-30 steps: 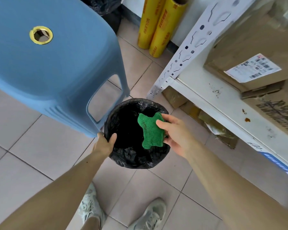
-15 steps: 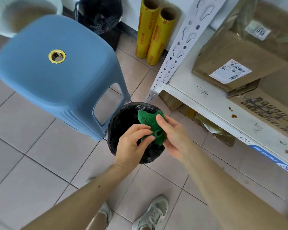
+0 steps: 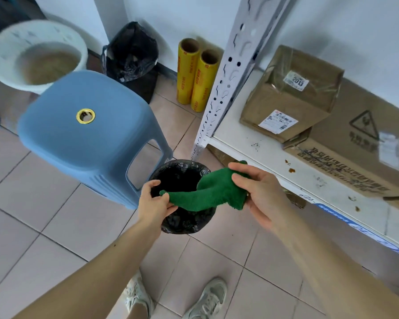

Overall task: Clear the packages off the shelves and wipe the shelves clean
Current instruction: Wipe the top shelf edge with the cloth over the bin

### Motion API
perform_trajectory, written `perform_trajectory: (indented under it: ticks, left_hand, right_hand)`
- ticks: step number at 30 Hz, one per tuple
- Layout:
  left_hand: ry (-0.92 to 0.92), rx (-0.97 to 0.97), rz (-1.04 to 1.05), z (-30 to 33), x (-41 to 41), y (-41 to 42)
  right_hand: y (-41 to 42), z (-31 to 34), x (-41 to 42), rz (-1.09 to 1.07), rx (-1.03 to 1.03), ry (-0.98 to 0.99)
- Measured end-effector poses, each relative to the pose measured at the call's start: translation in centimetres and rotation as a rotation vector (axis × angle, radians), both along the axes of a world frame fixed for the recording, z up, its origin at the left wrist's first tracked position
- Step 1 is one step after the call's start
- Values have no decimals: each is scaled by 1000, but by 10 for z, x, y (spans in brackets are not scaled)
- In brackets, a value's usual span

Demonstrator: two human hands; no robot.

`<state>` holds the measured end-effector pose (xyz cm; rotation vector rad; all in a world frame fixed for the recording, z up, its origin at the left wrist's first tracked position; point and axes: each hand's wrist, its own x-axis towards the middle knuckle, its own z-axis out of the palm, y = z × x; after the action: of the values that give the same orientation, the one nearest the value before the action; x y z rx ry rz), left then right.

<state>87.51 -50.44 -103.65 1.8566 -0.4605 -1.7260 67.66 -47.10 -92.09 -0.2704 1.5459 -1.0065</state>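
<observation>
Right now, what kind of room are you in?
Probably a storeroom or stock corner. A white metal shelf, stained with crumbs, holds taped cardboard boxes with shipping labels, and two yellow rolls of wrap stand against the wall beside it.

A: Where does the single head view look from?

B: From the person's head, steeply down and forward, close above both hands, with the beige tiled floor (image 3: pixel 44 217) below and the white metal shelf (image 3: pixel 251 143) at right.
</observation>
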Motion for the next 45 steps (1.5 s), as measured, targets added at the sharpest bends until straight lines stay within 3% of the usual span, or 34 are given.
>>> perform_trajectory:
  ticks: [3,5,7,11,14,17,20,23,29,32,34,37,39,42,45]
  left_hand:
    - [-42,-16,-248,36,0,-8]
    - [-163,-116,-475,67,3,-11]
    - [-293,-264,-633,106,4,-16]
    - [-432,-505,-748,181,9,-37]
    - [-357,-551,-869,237,16,-60]
    - [-89,-526,-999,312,22,-78]
    - [219,-496,-1080,388,20,-91]
    - [504,-400,-1018,458,12,-93]
    - [734,-291,-756,568,-32,-65]
    - [750,-291,-733,605,-61,-47]
    - [773,-297,-757,625,-78,-34]
    - [818,-344,-840,658,-102,-6]
    - [867,-406,-922,682,-116,14]
    - [959,-474,-1025,715,-142,44]
    - [1019,-561,-1068,749,-168,69]
  right_hand:
    - [2,53,-13,371,-9,296]
    - [2,91,-18,649,14,601]
    - [1,130,-22,759,-11,808]
    - [3,207,-33,869,-13,959]
    - [12,267,-45,906,13,986]
    - [25,327,-57,878,-11,999]
    - [44,379,-65,730,-19,865]
    - [64,425,-68,547,-47,767]
    - [79,502,-57,-201,-244,356]
    - [84,543,-54,-403,-211,243]
    - [90,563,-57,-328,-265,362]
    - [106,581,-68,-98,-446,859]
    - [118,596,-70,58,-516,1091]
    - [135,616,-74,159,-534,1183]
    - [148,636,-91,8,-621,1178]
